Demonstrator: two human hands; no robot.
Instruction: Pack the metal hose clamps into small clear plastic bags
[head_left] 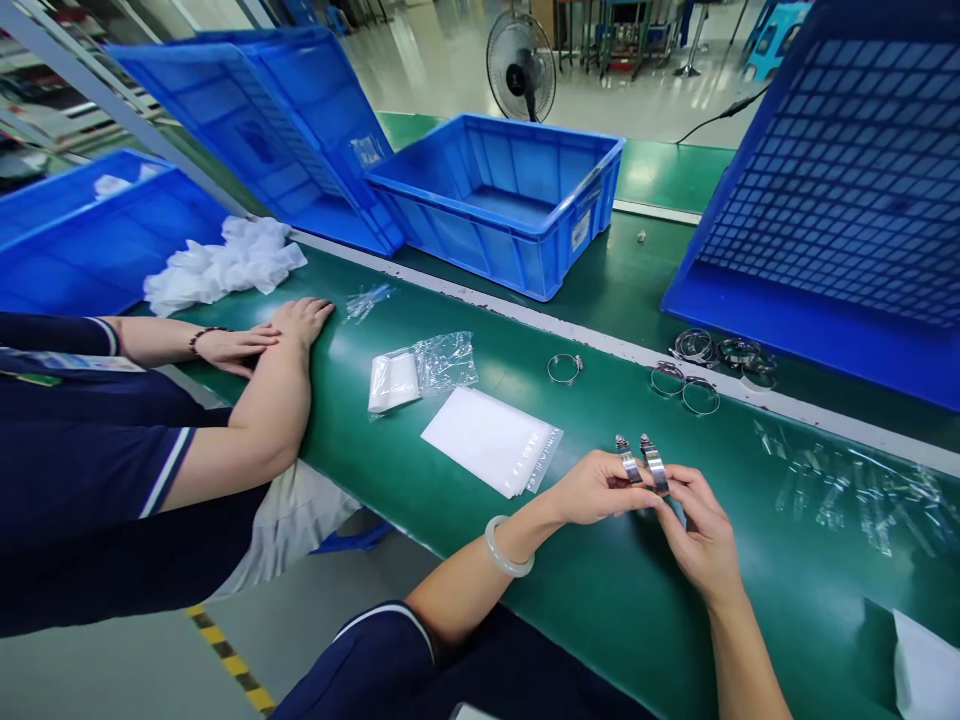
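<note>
Both my hands meet over the green table point(465, 520). Between them they pinch two metal hose clamps point(641, 463) held side by side, standing upright. My left hand point(596, 488), with a pale bangle on its wrist, grips the left clamp. Fingers of my right hand point(697, 525) close on the right clamp. A stack of flat white plastic bags point(491, 440) lies just left of my left hand.
Loose clamps point(564, 368) and a cluster of several more point(705, 365) lie further back. Clear bags point(847, 490) are strewn at right. A co-worker's arms point(262, 370) rest on the table at left. Blue crates point(499, 200) stand behind, with a folded bag point(420, 372) and white cloth point(225, 262).
</note>
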